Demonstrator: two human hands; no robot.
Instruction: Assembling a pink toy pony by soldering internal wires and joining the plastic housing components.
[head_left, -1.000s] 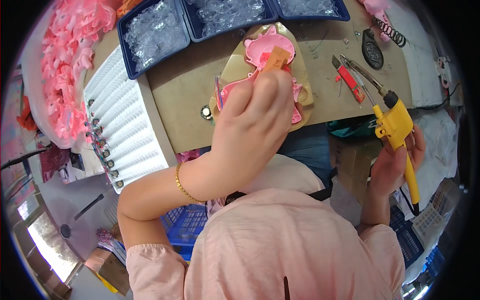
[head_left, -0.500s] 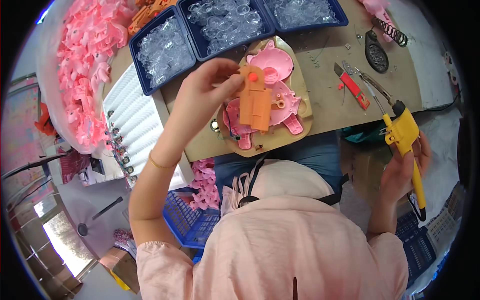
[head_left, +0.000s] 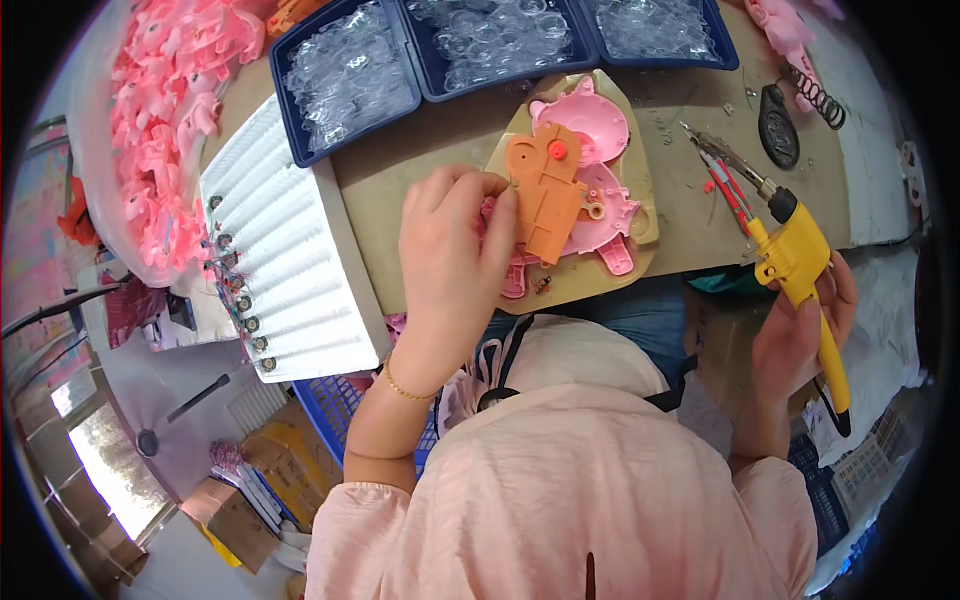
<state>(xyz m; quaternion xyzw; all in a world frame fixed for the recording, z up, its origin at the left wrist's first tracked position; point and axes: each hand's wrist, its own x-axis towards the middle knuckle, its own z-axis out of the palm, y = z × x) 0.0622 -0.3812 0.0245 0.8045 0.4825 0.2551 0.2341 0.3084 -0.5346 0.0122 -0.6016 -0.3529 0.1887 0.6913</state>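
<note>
My left hand (head_left: pixel 452 255) is closed at the left edge of an orange plastic part (head_left: pixel 548 205) with a red knob. Whatever is between its bent fingertips is hidden. The orange part lies over pink pig-shaped toy shell halves (head_left: pixel 590 125), which sit in a tan moulded fixture (head_left: pixel 640 210). A small ring-ended orange piece (head_left: pixel 594 210) sticks out on its right. Off to the right, my right hand (head_left: pixel 800 325) is wrapped round the handle of a yellow soldering gun (head_left: pixel 796 255). Its metal tip points up and away over the table, apart from the toy.
Blue trays (head_left: pixel 425 80) of clear plastic pieces line the back. At left are a white ridged foam tray (head_left: pixel 290 260) with small round wired parts and a bag of pink toy parts (head_left: pixel 165 150). A red cutter knife (head_left: pixel 728 190) and black spring stand (head_left: pixel 778 128) lie right.
My left hand has moved from the top of the orange part down along its left side, uncovering more of it. The soldering gun now overlaps the cutter knife in view.
</note>
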